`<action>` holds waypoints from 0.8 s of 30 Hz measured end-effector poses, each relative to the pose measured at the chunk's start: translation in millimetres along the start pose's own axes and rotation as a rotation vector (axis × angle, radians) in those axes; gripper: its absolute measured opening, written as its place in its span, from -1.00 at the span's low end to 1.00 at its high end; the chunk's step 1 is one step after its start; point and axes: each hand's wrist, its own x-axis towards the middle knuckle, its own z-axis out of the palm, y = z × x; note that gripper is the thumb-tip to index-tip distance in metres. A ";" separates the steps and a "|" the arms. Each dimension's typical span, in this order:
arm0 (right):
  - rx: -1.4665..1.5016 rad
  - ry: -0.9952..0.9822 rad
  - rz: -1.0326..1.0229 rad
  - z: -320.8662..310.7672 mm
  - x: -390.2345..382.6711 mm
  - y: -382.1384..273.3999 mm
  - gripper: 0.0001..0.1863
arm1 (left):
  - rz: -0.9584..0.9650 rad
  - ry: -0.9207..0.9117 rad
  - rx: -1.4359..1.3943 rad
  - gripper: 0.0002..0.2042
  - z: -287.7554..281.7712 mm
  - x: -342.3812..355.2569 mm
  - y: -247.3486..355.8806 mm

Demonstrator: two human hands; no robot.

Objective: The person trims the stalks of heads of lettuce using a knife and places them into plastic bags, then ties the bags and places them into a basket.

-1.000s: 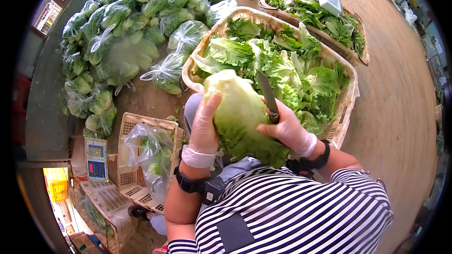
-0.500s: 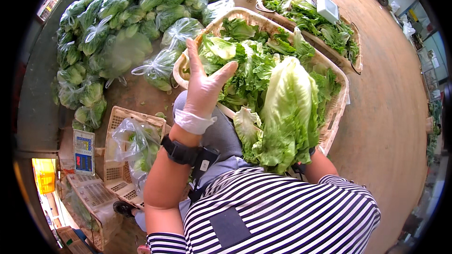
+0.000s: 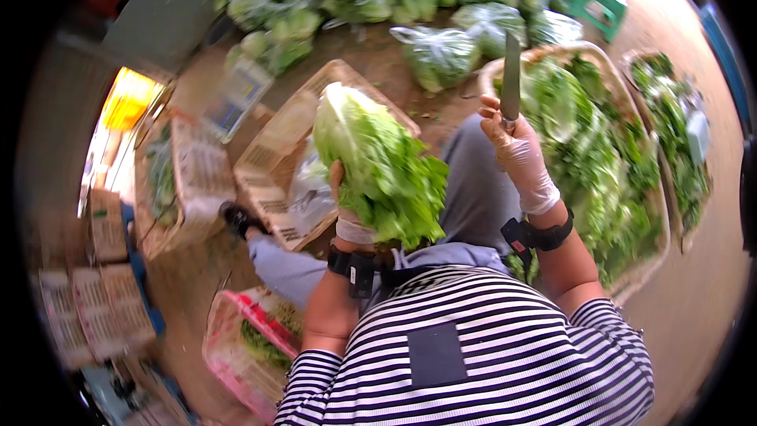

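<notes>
Lettuce head (image 3: pixel 378 162) upright in closed left hand (image 3: pixel 351 217), knife (image 3: pixel 511 79) gripped in right hand (image 3: pixel 520 154) alongside

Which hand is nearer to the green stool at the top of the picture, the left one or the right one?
The right hand. It holds a knife upright just below and left of the green stool. The left hand is farther away, low under the lettuce head.
</notes>
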 end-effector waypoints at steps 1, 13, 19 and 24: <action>0.048 -0.077 -0.056 21.7 11.2 11.9 -0.43 | 0.118 0.058 -0.032 -0.35 -39.7 -4.3 16.3; -0.898 -0.204 -0.472 163.8 64.4 68.2 -0.46 | 0.626 0.293 0.115 -0.28 -99.2 -91.4 116.4; -1.187 -0.453 -0.380 213.3 77.2 57.4 -0.55 | 0.666 0.404 0.255 -0.29 -121.8 -87.0 126.8; -0.075 -0.555 0.218 208.8 110.1 101.6 -0.79 | 0.718 0.572 0.658 -0.42 -138.1 -57.6 146.9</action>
